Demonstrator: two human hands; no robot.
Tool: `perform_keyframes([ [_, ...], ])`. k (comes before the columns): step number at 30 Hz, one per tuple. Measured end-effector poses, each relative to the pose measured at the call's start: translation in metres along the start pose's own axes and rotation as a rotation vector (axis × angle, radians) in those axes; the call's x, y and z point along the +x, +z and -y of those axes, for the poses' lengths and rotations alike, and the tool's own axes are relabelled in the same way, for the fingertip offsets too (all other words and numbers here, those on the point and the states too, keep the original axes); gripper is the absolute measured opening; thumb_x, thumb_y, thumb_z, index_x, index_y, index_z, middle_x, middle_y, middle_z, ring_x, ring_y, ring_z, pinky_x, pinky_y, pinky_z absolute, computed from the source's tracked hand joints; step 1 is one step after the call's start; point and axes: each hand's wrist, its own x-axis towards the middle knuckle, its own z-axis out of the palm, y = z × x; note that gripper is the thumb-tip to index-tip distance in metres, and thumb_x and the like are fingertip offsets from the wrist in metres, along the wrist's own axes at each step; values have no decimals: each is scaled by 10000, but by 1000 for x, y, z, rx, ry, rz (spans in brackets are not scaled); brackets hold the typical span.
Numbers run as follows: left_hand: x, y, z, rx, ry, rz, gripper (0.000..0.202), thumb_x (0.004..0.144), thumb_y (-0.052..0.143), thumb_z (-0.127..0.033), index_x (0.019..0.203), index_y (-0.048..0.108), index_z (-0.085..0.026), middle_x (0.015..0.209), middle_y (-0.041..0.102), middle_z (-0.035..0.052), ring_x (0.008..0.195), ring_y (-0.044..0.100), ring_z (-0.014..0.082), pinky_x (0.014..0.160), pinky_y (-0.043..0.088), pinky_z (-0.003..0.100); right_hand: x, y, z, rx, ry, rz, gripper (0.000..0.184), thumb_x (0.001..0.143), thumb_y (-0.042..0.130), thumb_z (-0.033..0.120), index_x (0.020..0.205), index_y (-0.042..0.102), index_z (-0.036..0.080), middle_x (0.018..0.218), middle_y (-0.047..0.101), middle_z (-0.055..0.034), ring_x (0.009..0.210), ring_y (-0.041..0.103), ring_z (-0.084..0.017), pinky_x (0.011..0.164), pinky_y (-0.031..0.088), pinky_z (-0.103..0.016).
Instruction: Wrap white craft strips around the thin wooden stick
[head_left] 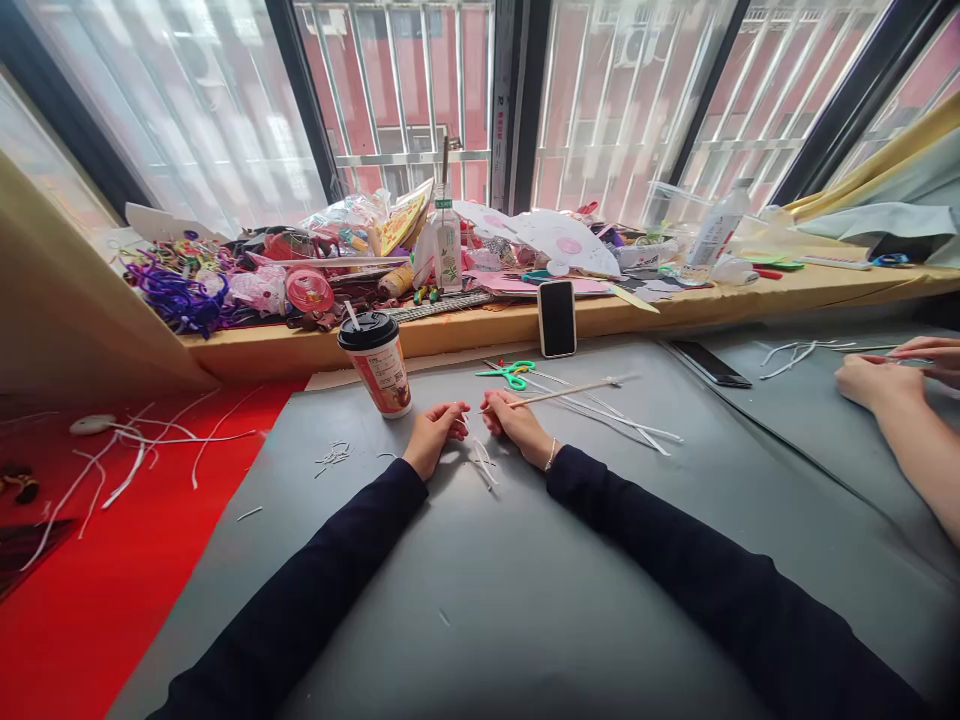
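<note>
Head view — hands: the left hand (433, 436) and the right hand (516, 424) rest close together at the centre of the frame on the grey tabletop (525, 600), dark sleeves running down to the lower edge.
Left grip: fingers curled and pressed together at the tips, apparently on a small white piece; what exactly they pinch is too small to tell.
Right grip: fingers closed in a pinch on the near end of a thin wooden stick (559, 393).
Stick, place: it slants from the right hand up toward the right of centre, low over the tabletop, across several white strips (615, 420).
Stick, look: pale, slender, straight, with a small whitish bit at its far tip.
Risk, stick: as I judge it, so thin a stick could bend or snap if pressed hard near the pinch, or roll out of the fingers.
Risk, scraps: the white offcuts (484, 465) just below the hands are light — a sleeve could sweep them off or mix them up.
Risk, cup: the lidded paper cup (377, 362) stands just up and left of the left hand; a nudge from it could tip the cup.
Nearby: green scissors (511, 374) just above the hands, a phone (556, 317) propped against the cluttered windowsill (487, 325).
Right edge: another person's hands (881, 378) work on white strips, well apart.
</note>
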Motion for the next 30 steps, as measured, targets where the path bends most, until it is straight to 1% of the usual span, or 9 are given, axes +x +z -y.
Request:
perform_keyframes([
  [2,0,0,-1,-24,-9,-14,334,664,615,-426,811,623,-125,595,531,-7,509,509,66,508,401,191,-5,0,-1,-8,-15,37,381,757,445,566,749,490,188,563,544,10,418,449,-76,426,368,-205],
  [4,1,-1,-1,-53,-19,-46,333,662,614,-427,803,612,-125,582,526,-12,497,503,63,505,395,192,-8,2,2,-23,0,68,403,767,415,578,740,489,183,622,586,-16,448,490,-84,455,403,-215],
  [6,3,-1,0,-81,-17,-70,329,659,617,-426,783,600,-121,570,521,-14,489,499,62,502,391,194,-10,4,4,-57,-6,89,386,760,444,562,707,472,180,642,595,-17,482,510,-84,491,423,-213],
  [8,4,-2,1,-97,-10,-78,327,656,620,-424,765,588,-117,554,513,-18,482,498,64,499,393,199,-11,5,3,-79,-13,146,351,718,537,517,678,429,185,625,583,5,508,524,-85,512,424,-210],
  [12,5,-2,2,-107,20,-85,315,654,627,-419,723,567,-118,552,504,-22,464,480,62,475,389,202,-15,7,4,-37,-6,257,375,644,645,417,663,340,200,587,538,44,530,541,-96,511,416,-211],
  [19,3,2,3,-14,59,-156,291,639,636,-418,643,553,-139,527,473,-40,422,429,47,446,372,197,-19,8,11,-74,-9,241,338,657,629,357,652,330,199,603,478,61,554,553,-96,551,448,-233],
  [24,1,2,4,30,88,-135,283,656,626,-416,631,545,-146,458,450,-49,393,415,51,418,339,193,-19,9,11,-60,-11,255,354,623,651,339,663,328,200,616,504,57,558,526,-91,545,432,-229],
  [27,1,1,3,16,84,-129,291,661,622,-424,652,549,-143,480,464,-41,402,443,56,409,335,192,-18,8,10,-43,-2,243,343,635,636,322,665,316,202,610,522,54,533,498,-84,502,390,-210],
  [30,2,0,3,-23,75,-136,304,661,621,-434,679,554,-138,500,458,-41,406,456,55,399,330,187,-18,7,10,11,35,264,337,645,625,315,680,308,206,649,555,41,519,506,-87,502,399,-223],
])
